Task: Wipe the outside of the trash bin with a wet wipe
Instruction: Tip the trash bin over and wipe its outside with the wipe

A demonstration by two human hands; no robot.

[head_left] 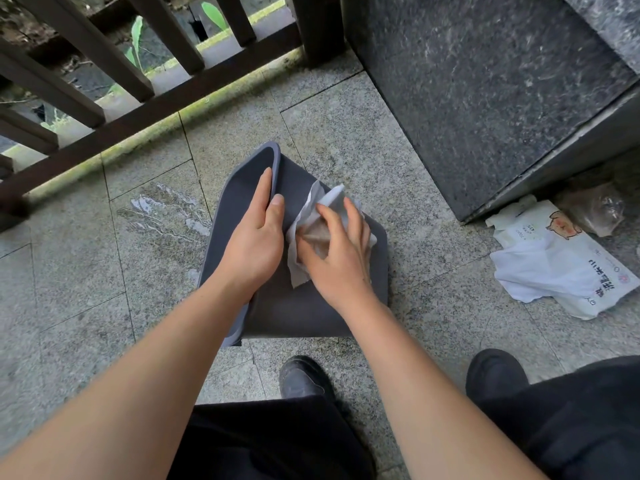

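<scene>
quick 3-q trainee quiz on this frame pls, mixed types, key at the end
1. True or false: the trash bin stands upright.
2. Which hand presses the wet wipe on the bin's side: A left hand, B right hand?
3. Fill in: the left hand grips the bin's ___.

Key: 1 false, it lies on its side on the tiled floor. 2 B. 3 rim.

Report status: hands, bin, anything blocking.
Left hand gripping rim of tipped trash bin. Right hand pressing wet wipe on bin's outer wall. Wipe pack on floor at right, clear of work.
</scene>
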